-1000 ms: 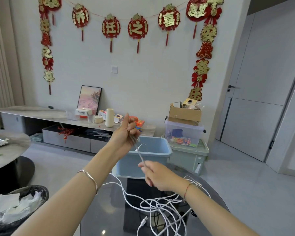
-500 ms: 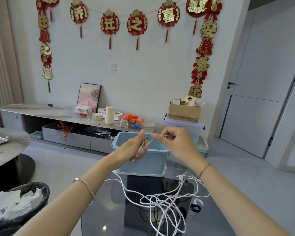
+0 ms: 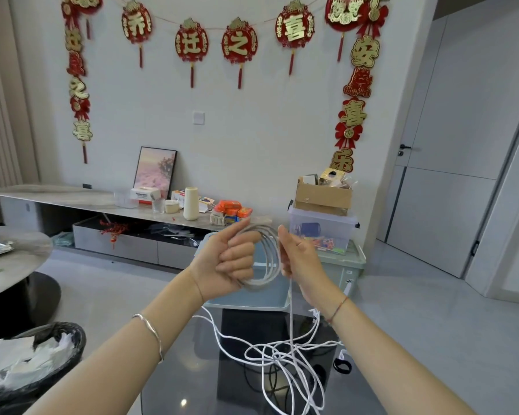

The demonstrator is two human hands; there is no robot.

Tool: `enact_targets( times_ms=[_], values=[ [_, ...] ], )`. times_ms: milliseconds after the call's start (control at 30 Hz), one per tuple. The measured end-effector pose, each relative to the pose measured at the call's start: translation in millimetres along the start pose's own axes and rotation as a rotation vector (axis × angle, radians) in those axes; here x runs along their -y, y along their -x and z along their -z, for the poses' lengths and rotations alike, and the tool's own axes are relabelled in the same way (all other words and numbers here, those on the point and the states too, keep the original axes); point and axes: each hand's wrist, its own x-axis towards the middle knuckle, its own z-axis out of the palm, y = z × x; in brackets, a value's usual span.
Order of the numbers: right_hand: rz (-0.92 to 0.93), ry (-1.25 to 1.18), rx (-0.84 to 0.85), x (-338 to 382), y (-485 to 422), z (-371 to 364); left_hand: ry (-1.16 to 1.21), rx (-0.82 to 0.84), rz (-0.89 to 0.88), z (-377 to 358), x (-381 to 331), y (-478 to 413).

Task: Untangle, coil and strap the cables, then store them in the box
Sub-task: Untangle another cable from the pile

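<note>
My left hand (image 3: 228, 259) grips a coil of white cable (image 3: 268, 259), several loops wound round its curled fingers, raised in front of the light blue box (image 3: 246, 299). My right hand (image 3: 298, 259) pinches the same cable at the coil's right side. From there the cable drops to a tangle of white cables (image 3: 282, 357) lying on the dark glass table (image 3: 192, 384). A black strap (image 3: 342, 366) lies at the table's right edge.
A black bin (image 3: 33, 366) full of white paper stands low on the left. A round table (image 3: 9, 259) is at far left. Behind the blue box are a green crate (image 3: 351, 259), a clear tub (image 3: 321, 232) and a cardboard box (image 3: 322, 199).
Both hands rose and the cable, a single strand between them earlier, is now wound in several loops round my left hand. My right hand moved from below to beside the coil.
</note>
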Motion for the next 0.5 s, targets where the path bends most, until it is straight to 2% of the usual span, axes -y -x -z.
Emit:
enact_targets(
  times_ms=[67,133,200,267,333,433,500],
  values=[
    [-0.081,0.078,0.044,-12,3,-8,0.069,-0.082,-0.228,1,-3,-4],
    [-0.12,0.268,0.15,-21,9,-14,0.007,-0.275,-0.45,2,-9,-8],
    [-0.135,0.505,0.292,-24,19,-17,-0.051,-0.427,-0.569,5,-15,-11],
    [-0.093,0.764,0.448,-22,29,-19,-0.114,-0.552,-0.629,11,-20,-12],
    [-0.013,0.915,0.509,-15,39,-20,-0.273,-0.704,-0.658,19,-23,-11],
    [0.181,1.001,0.358,4,42,-15,-0.706,-0.942,-0.607,28,-19,-6],
    [0.269,0.947,0.289,17,41,-11,-0.958,-1.067,-0.533,30,-13,-4]
  ],
)
